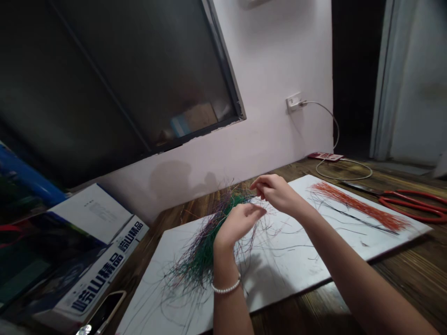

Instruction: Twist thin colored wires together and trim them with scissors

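A loose bundle of thin green and purple strands [202, 260] fans out over a white board [279, 274], its upper end rising toward my hands. My left hand [239, 223], wearing a pearl bracelet [226, 288], is curled just above the bundle. Its fingers point toward my right hand [274, 193], whose fingertips pinch together at the top of the strands. The thin strands make it hard to see what my left hand grips. Farther right on the board lies a neat band of orange strands [359, 207], with several dark strands scattered nearby.
Red-handled scissors [412, 204] lie on the wooden table [401, 260] at the right. A printed box [98, 265] and a phone [101, 314] sit at the left. A cable [344, 174] runs from a wall socket [293, 101] to a red device [324, 157].
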The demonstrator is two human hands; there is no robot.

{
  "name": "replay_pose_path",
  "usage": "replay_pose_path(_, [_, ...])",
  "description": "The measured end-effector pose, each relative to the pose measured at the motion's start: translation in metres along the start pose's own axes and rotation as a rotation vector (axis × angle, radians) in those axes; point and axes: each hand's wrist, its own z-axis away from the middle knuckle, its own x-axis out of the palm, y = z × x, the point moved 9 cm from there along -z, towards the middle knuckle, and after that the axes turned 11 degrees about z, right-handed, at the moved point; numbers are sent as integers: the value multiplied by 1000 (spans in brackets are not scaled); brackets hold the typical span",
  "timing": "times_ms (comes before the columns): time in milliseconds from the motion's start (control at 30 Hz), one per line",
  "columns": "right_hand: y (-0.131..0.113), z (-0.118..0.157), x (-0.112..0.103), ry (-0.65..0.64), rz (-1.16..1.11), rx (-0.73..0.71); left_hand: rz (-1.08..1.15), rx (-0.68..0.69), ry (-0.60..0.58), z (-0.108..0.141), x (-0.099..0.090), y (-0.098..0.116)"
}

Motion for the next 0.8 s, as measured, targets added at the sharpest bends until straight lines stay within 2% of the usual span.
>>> replay_pose_path(100, [-1, 1, -1, -43, -1, -22, -148, -71, 345, -1, -40, -28])
replay_pose_path(200, [-4, 3, -3, -76, -8, -25, -252, -207, 542, 5, -67, -69])
replay_pose_path(300, [-7, 5, -3, -99, 3, -44, -297, -315, 553, 9, -76, -103])
replay_pose_path(400, [-11, 7, -3, -125, 21, -74, -300, -383, 531, 13, -81, -121])
replay_pose_path(500, [-11, 9, -4, -144, 38, -82, -284, -405, 561, 19, -86, -125])
replay_pose_path(600, [-12, 10, -6, -152, 50, -84, -251, -371, 627, 25, -92, -120])
replay_pose_path(700, [-15, 10, -9, -136, 50, -86, -199, -298, 690, 30, -100, -106])
replay_pose_path(800, [-16, 9, -13, -84, -6, -73, -117, -174, 783, 35, -111, -82])
